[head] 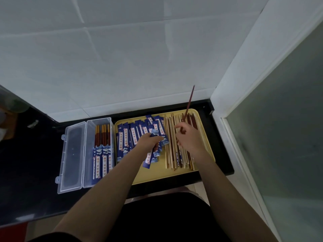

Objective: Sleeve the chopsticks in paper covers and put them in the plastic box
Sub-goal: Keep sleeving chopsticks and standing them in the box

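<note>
Two hands over yellow tray point(176, 175) at desk's rt end: left hand point(150, 141) grip holds paper cover point(150, 157), right hand point(187, 139) pinches dark chopstick point(189, 101) raised for sleeving; plastic box point(99, 152) left w/ sleeved prs.

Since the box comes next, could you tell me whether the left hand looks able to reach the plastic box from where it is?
Probably yes: the plastic box lies open just left of the left hand, with nothing between them, though that hand is holding a paper cover.

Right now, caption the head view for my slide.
Left hand grips a paper cover; right hand lifts a dark chopstick.
</note>
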Available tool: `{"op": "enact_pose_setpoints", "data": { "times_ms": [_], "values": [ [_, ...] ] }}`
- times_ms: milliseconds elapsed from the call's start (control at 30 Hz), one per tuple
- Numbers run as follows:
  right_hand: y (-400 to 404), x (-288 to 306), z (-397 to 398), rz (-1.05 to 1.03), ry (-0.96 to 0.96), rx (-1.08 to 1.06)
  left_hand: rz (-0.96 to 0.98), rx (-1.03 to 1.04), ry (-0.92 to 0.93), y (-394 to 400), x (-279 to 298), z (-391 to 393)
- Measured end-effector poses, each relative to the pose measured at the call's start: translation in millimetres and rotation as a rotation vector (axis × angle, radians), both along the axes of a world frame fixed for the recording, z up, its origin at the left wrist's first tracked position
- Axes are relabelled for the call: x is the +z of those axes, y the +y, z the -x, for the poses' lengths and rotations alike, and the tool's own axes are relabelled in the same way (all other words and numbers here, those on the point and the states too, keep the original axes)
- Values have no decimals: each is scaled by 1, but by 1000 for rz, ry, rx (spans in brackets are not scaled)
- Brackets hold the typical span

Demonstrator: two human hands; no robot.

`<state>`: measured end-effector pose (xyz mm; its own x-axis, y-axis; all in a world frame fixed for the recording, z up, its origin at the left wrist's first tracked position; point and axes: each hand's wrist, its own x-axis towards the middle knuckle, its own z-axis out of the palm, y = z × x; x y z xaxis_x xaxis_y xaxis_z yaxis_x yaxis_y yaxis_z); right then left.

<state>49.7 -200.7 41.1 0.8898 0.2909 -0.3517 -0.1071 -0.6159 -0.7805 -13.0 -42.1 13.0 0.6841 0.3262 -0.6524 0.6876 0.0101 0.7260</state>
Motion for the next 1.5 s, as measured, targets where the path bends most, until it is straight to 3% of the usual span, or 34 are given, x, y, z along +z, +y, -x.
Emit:
{"op": "enact_pose_setpoints", "data": {
  "times_ms": [200,333,467,633,1000,1233,1400,1500],
  "values": [
    [5,57,-17,-259,-17,-16,-90,-46,-36,-5,3,-1],
    [0,87,-26,-284,-164,-27,-95,-144,-122,-7,11,-1],
    [-10,102,-42,-284,-290,-113,-90,-154,-82,-11,20,-4],
    [-27,108,-62,-316,-306,-291,-143,-196,-102,-15,23,-10],
    [-47,101,-72,-415,-210,-282,-215,-378,-135,-39,34,-30],
    [-31,73,-54,-244,32,140,-228,-347,-195,-63,54,-49],
    [-35,54,-64,-226,153,124,-289,-297,-165,-71,44,-55],
    [-47,20,-68,-97,202,-16,-91,-141,-130,-68,33,-51]
  ]
}}
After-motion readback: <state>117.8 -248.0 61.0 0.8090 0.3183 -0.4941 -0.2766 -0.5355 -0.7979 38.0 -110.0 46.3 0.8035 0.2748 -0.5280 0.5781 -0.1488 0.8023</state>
